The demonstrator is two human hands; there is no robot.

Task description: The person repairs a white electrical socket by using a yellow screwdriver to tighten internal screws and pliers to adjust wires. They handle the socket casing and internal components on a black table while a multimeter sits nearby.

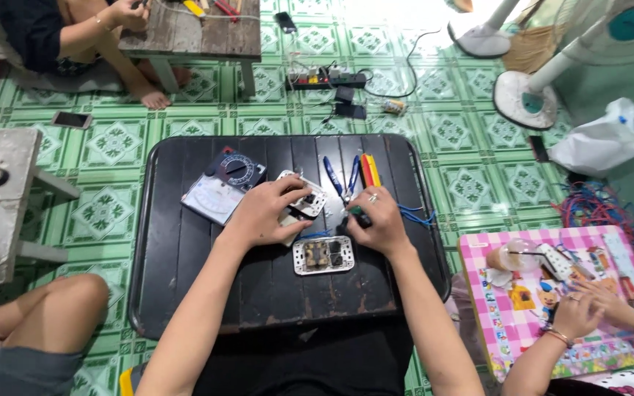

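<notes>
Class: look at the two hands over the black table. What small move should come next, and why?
Probably bring the tool in the right hand up to the white switch plate that the left hand steadies. The two hands sit close together with only a small gap between them, and the blue wire trails beside the right hand.

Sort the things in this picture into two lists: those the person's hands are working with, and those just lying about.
In hand:
left hand on the white switch plate
right hand gripping a green-handled tool
blue wire beside the right hand

Lying about:
second switch plate
multimeter
blue-handled pliers
red and yellow screwdrivers
power strip on the floor
fans
</notes>
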